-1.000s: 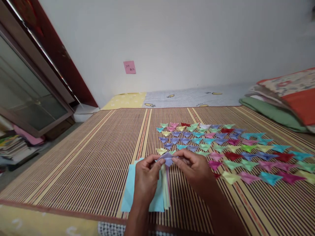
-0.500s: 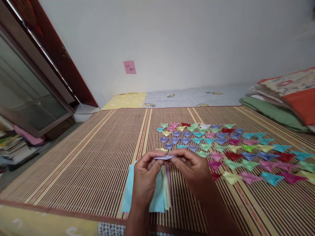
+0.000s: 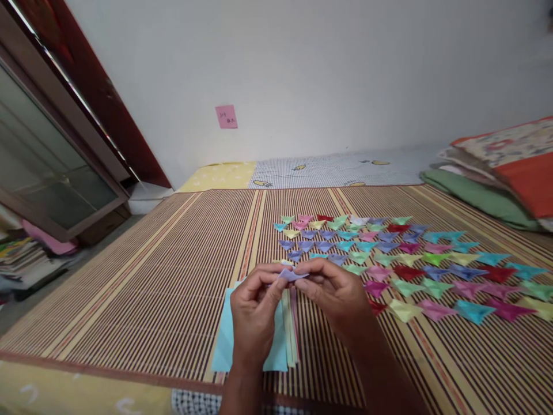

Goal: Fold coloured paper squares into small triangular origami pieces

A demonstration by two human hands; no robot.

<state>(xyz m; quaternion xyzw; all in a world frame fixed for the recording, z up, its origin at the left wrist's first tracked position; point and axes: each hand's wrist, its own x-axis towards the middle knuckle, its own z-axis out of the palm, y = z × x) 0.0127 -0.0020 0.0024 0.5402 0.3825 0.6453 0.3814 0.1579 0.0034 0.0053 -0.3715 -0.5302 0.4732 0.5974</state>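
Between my fingertips is a small folded lavender paper boat [image 3: 291, 275], one tip pointing right. My left hand [image 3: 258, 295] pinches its left side with thumb and forefinger. On its right end my right hand [image 3: 332, 286] has a similar pinch, the other fingers curled in. Under my left wrist lies a stack of paper sheets, a light blue sheet [image 3: 222, 340] on top, with pale yellow and pink edges showing on the right. Rows of folded paper boats [image 3: 405, 310] in many colours stand beyond and to the right of my right hand.
A striped bamboo mat [image 3: 142, 276] covers the bed. Folded bedding and a green cushion [image 3: 477, 199] are piled at the far right. A pink note [image 3: 227, 116] sticks to the wall [image 3: 302, 75]. To the left are a glass-panelled door [image 3: 56, 150] and stacked books [image 3: 26, 262].
The lavender paper has tilted in my fingers, so more of its face shows than the thin edge seen before. Both hands have stayed nearly in place.
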